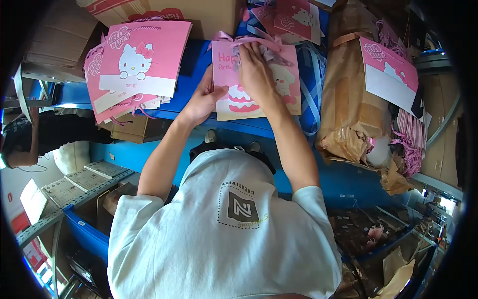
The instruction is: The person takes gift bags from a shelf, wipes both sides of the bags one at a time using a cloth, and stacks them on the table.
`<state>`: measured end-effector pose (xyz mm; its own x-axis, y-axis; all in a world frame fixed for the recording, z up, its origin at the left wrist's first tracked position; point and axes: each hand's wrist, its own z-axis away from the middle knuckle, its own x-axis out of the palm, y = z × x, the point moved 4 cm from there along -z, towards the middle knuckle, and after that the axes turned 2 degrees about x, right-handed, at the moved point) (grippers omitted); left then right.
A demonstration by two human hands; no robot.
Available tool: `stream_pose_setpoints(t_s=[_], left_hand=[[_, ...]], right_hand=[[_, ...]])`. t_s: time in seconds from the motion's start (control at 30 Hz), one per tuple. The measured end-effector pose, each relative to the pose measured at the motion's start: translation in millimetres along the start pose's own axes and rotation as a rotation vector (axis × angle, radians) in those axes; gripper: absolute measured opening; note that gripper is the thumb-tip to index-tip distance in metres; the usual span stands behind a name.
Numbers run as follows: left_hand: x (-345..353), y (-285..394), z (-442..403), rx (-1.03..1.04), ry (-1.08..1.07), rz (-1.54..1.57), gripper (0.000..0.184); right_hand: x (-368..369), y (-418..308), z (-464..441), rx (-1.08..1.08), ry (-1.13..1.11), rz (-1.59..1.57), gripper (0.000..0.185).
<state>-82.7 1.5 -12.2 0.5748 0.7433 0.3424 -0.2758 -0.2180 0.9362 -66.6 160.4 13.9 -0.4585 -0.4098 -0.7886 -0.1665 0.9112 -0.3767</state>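
Observation:
A pink birthday gift bag with a cake picture and a white character lies at the edge of the blue table. My left hand grips the bag's left edge, thumb on the front and fingers behind. My right hand lies over the upper middle of the bag, its fingertips on a crumpled greyish-purple bundle near the top. The fingers point up and sit close together; what lies beneath them is hidden. Pink ribbon runs along the bag's top edge.
Pink Hello Kitty bags are stacked at the left. Another such bag rests on brown wrapped paper at the right. A cardboard box stands behind, ribbons hang beside the bag, and a person is at the far left.

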Motion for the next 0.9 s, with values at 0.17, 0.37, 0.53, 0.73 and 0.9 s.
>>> stream_pose_setpoints(t_s=[0.17, 0.37, 0.53, 0.73, 0.9], left_hand=[[-3, 0, 5, -0.067, 0.027, 0.198, 0.078], [1, 5, 1, -0.075, 0.012, 0.196, 0.077], [-5, -4, -2, -0.054, -0.034, 0.101, 0.076], [-11, -4, -12, -0.101, -0.109, 0.131, 0.080], [3, 5, -11, -0.031, 0.030, 0.118, 0.080]], right_hand=[[-22, -18, 27, -0.088, -0.123, 0.062, 0.059], [-47, -31, 112, 0.003, -0.187, 0.109, 0.066], [-48, -29, 111, 0.009, -0.192, -0.028, 0.068], [-25, -36, 63, -0.091, -0.060, -0.137, 0.064], [-6, -34, 18, -0.167, -0.013, -0.209, 0.063]])
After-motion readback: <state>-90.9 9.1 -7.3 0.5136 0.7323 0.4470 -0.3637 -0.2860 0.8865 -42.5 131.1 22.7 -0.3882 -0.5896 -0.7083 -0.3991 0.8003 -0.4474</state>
